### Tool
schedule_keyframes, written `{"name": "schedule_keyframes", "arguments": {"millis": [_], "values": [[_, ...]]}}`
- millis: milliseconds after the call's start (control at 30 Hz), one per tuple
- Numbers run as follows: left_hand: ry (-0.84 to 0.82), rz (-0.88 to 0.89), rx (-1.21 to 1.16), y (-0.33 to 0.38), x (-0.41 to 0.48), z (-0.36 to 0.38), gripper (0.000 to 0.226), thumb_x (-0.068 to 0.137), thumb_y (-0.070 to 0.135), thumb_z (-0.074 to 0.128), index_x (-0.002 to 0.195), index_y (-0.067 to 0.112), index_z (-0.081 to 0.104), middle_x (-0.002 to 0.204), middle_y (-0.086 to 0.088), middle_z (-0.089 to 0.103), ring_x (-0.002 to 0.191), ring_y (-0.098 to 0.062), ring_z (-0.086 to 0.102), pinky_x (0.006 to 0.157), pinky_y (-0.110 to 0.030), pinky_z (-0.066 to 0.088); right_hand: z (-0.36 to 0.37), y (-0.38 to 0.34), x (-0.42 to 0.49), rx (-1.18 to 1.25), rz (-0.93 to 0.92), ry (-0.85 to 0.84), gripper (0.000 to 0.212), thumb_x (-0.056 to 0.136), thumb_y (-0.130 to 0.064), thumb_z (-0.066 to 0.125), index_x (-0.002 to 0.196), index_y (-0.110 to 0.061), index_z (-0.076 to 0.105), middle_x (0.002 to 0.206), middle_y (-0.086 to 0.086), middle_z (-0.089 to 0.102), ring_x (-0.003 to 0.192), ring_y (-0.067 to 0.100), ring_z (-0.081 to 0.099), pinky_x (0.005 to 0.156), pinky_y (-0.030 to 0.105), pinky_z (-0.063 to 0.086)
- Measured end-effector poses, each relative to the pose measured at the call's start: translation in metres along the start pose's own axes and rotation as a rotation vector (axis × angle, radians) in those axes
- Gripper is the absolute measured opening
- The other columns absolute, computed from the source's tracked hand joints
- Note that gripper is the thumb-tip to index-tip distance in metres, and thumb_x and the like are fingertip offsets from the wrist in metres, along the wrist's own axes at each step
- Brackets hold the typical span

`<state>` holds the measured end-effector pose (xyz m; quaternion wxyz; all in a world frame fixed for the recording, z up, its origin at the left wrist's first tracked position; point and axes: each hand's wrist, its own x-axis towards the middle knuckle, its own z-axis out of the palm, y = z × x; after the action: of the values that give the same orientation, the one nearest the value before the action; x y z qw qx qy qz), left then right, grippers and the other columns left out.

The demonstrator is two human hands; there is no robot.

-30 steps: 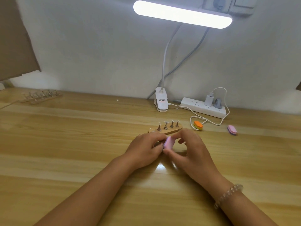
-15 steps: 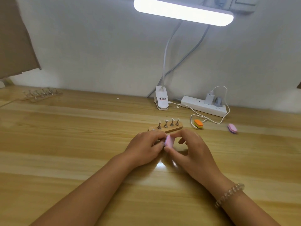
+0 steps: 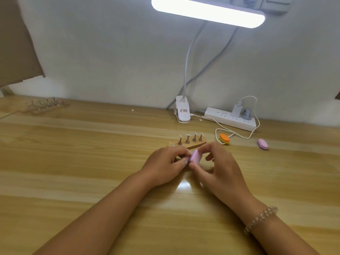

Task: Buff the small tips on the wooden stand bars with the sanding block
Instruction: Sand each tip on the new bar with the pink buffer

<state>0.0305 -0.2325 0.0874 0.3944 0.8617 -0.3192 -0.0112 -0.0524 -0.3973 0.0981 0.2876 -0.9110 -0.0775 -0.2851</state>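
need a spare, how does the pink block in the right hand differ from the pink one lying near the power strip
The held block is pinched in the right hand, tilted up on edge; the spare block lies flat on the table, untouched. The held block sits beside the left hand; the spare block lies far right. Both are small, pink, round-ended.

Home-style hobby corner, nail-craft setup: wood table [image 3: 73, 172] against plain white wall [image 3: 110, 61]; clip-on lamp [image 3: 207, 12]; power strip [image 3: 230, 120] with charger [image 3: 236, 111]; wooden stand bars [image 3: 46, 106]; loose orange sanding block [image 3: 224, 138].
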Motion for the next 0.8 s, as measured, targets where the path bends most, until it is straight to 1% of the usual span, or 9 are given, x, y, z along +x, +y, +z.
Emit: {"name": "schedule_keyframes", "arguments": {"millis": [33,100,167,233,333,467,600,733,800], "values": [[-0.001,0.0,-0.001,0.0,0.0,0.0,0.019,0.095,0.026,0.056,0.093,0.042,0.067,0.093,0.018,0.068,0.075,-0.007,0.055,0.076,-0.033,0.047,0.001,-0.001,-0.002,-0.015,-0.051,-0.028,0.032,0.077,-0.025,0.08,0.097,-0.023,0.055,0.095,-0.024,0.055,0.089,0.0,0.052,0.075,0.012,0.04],[0.005,0.0,-0.007,0.0,0.0,0.0,0.021,0.096,0.025,0.055,0.094,0.043,0.067,0.094,0.017,0.068,0.079,-0.01,0.057,0.078,-0.035,0.048,0.002,-0.002,-0.001,0.005,-0.046,-0.063,0.036,0.075,-0.025,0.082,0.098,-0.021,0.054,0.095,-0.023,0.053,0.089,0.0,0.052,0.075,0.013,0.04],[0.009,-0.002,-0.007,0.001,0.0,0.0,0.025,0.097,0.027,0.055,0.089,0.049,0.063,0.094,0.019,0.067,0.077,-0.007,0.056,0.078,-0.034,0.049,0.0,0.002,0.003,0.052,0.076,-0.037,0.037,0.076,-0.026,0.082,0.098,-0.018,0.053,0.095,-0.018,0.056,0.091,0.008,0.054,0.076,0.023,0.045],[0.005,0.003,0.0,0.001,0.0,0.0,0.026,0.098,0.029,0.056,0.085,0.051,0.061,0.092,0.02,0.066,0.075,-0.004,0.053,0.077,-0.032,0.047,-0.002,0.004,0.003,0.033,0.089,-0.007,0.035,0.077,-0.026,0.082,0.096,-0.019,0.054,0.093,-0.018,0.058,0.091,0.011,0.055,0.077,0.028,0.046],[-0.002,0.017,-0.006,0.001,-0.001,0.0,0.028,0.097,0.025,0.054,0.087,0.05,0.06,0.091,0.02,0.066,0.078,-0.006,0.054,0.074,-0.032,0.045,0.001,-0.001,-0.004,-0.017,-0.044,-0.053,0.036,0.074,-0.027,0.082,0.095,-0.023,0.053,0.091,-0.025,0.054,0.088,0.006,0.053,0.075,0.025,0.045],[0.007,0.007,-0.003,0.002,0.0,0.0,0.026,0.098,0.027,0.055,0.088,0.051,0.06,0.094,0.018,0.067,0.084,-0.01,0.058,0.082,-0.037,0.05,0.0,0.005,0.003,0.043,0.084,-0.013,0.033,0.077,-0.029,0.082,0.093,-0.02,0.054,0.092,-0.018,0.059,0.091,0.011,0.056,0.076,0.03,0.046],[-0.004,0.009,-0.02,0.001,-0.001,0.0,0.02,0.095,0.028,0.053,0.094,0.043,0.067,0.095,0.016,0.068,0.083,-0.011,0.058,0.081,-0.037,0.049,0.002,0.003,-0.003,0.015,-0.034,-0.02,0.031,0.075,-0.028,0.082,0.091,-0.024,0.056,0.09,-0.028,0.056,0.086,0.006,0.054,0.072,0.024,0.043],[0.006,0.002,-0.006,0.001,0.0,0.001,0.018,0.097,0.028,0.055,0.097,0.041,0.068,0.1,0.015,0.069,0.091,-0.014,0.061,0.084,-0.037,0.05,0.002,0.009,0.005,0.076,0.1,-0.012,0.027,0.078,-0.031,0.081,0.09,-0.022,0.058,0.092,-0.019,0.062,0.089,0.011,0.057,0.072,0.027,0.042],[0.001,0.008,-0.006,0.0,0.0,0.0,0.02,0.097,0.028,0.055,0.092,0.045,0.064,0.097,0.017,0.067,0.088,-0.012,0.06,0.081,-0.035,0.049,0.001,0.008,0.004,0.021,0.059,0.012,0.027,0.078,-0.03,0.081,0.09,-0.023,0.059,0.091,-0.019,0.061,0.088,0.011,0.056,0.07,0.027,0.041]]}}
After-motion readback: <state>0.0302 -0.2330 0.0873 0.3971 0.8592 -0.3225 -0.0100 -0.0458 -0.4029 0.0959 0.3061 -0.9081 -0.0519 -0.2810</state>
